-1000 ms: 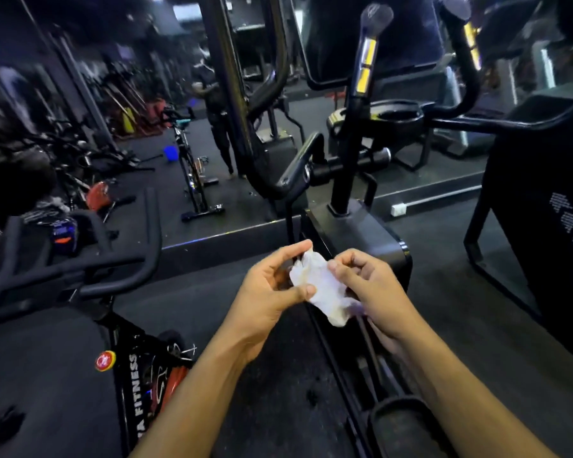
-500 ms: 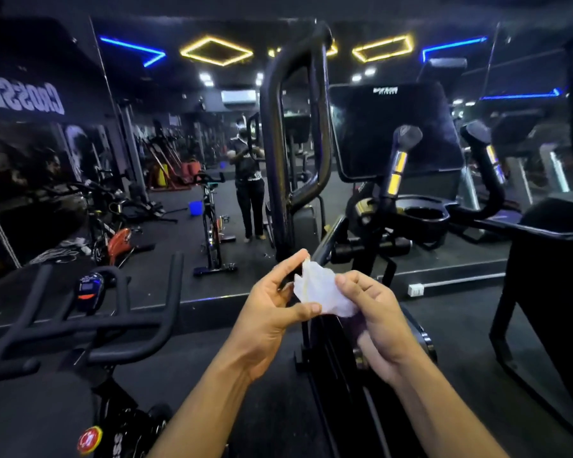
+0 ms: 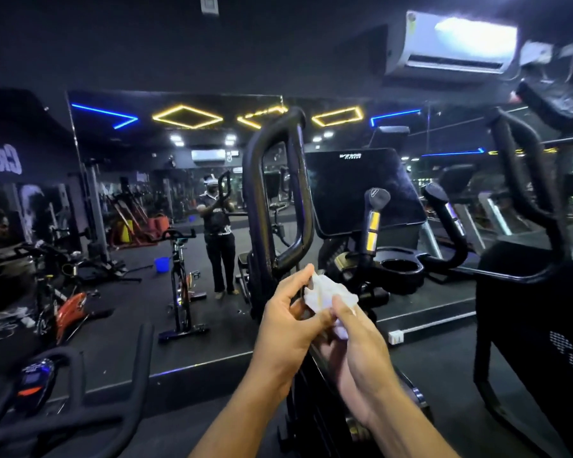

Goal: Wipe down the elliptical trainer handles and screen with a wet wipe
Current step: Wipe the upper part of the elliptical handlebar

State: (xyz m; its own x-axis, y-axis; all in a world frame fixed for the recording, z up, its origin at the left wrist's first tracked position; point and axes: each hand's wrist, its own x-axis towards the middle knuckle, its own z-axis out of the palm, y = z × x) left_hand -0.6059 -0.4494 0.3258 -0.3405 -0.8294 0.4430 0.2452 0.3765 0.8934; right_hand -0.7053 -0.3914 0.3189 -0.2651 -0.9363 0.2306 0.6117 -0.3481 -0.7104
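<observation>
A crumpled white wet wipe [image 3: 325,294] is pinched between both hands in front of the elliptical trainer. My left hand [image 3: 288,328] grips its left side with thumb and fingers. My right hand [image 3: 358,355] holds its lower right part. Above them rises the black looped left handle [image 3: 280,200] of the elliptical. The dark screen [image 3: 361,190] stands behind it, tilted back. Two short inner grips with shiny bands [image 3: 372,223] [image 3: 450,219] flank a black cup holder [image 3: 399,267]. The long right handle [image 3: 523,180] curves up at the right.
A spin bike's black handlebars [image 3: 73,401] sit at the lower left. A wall mirror [image 3: 166,206] ahead reflects bikes, a blue bucket and a standing person. Another black machine [image 3: 540,325] stands close on the right. An air conditioner [image 3: 454,44] hangs overhead.
My head has tilted up, so the view rose from the floor and the machine's base to the handles, screen and ceiling. Both hands have stayed on the wipe and kept working it.
</observation>
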